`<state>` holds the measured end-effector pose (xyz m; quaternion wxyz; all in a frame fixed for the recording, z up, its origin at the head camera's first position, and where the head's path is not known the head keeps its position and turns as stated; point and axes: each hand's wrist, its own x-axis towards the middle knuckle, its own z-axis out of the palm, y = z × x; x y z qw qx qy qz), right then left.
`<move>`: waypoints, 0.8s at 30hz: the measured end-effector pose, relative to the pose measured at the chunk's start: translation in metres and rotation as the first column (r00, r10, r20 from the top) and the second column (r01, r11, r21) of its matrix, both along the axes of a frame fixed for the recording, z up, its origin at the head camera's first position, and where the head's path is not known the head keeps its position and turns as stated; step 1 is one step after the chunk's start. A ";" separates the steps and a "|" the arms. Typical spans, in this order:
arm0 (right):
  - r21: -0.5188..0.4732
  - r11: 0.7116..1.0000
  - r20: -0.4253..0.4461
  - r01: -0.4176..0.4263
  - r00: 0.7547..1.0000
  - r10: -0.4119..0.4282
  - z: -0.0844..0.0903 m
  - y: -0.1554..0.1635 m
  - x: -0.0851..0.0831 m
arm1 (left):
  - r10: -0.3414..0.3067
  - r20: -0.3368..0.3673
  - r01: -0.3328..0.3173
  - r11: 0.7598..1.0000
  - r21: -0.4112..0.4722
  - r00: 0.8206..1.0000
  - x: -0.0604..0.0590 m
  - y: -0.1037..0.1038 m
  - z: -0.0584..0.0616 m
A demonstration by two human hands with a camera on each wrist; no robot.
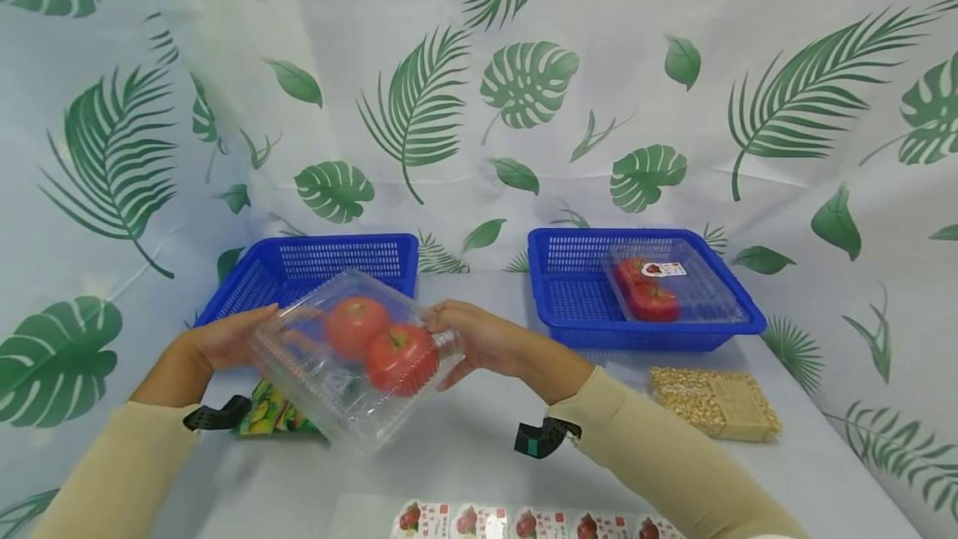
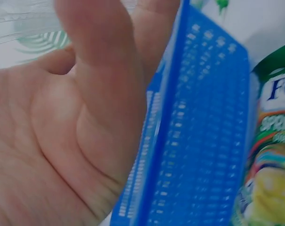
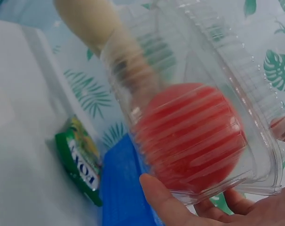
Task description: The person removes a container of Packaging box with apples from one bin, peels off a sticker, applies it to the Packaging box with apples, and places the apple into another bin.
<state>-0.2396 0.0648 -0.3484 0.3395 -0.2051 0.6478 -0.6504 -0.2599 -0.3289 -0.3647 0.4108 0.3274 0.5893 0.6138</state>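
A clear plastic clamshell box (image 1: 355, 427) with two red apples (image 1: 402, 360) inside is held tilted in the air between both hands. My left hand (image 1: 232, 338) grips its left edge; in the left wrist view the palm and thumb (image 2: 102, 70) show, with only a strip of clear plastic beyond. On the other side, my right hand (image 1: 486, 341) holds the box's right end, fingers beneath and thumb along its side. One apple (image 3: 192, 136) looks large through the ribbed wall in the right wrist view. No label shows on this box.
Behind the left hand stands a blue basket (image 1: 340, 241). A second blue basket (image 1: 636, 335) at right holds another apple box (image 1: 703, 285) with a label (image 1: 664, 269). Around them lie a green candy bag (image 1: 273, 414), a pack of yellow kernels (image 1: 684, 398) and apple stickers (image 1: 479, 521).
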 end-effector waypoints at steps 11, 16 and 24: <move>0.015 1.000 -0.018 0.009 1.000 -0.009 -0.008 0.038 0.000 | 0.125 -0.037 -0.129 0.985 -0.111 0.991 0.025 0.039 -0.002; -0.002 1.000 -0.018 0.017 1.000 -0.017 -0.011 0.055 0.003 | 0.225 -0.061 -0.231 0.962 -0.147 0.973 0.034 0.055 -0.003; -0.091 0.996 0.016 0.017 1.000 -0.016 -0.026 0.079 0.016 | 0.312 -0.098 -0.326 0.923 -0.205 0.945 0.062 0.084 0.000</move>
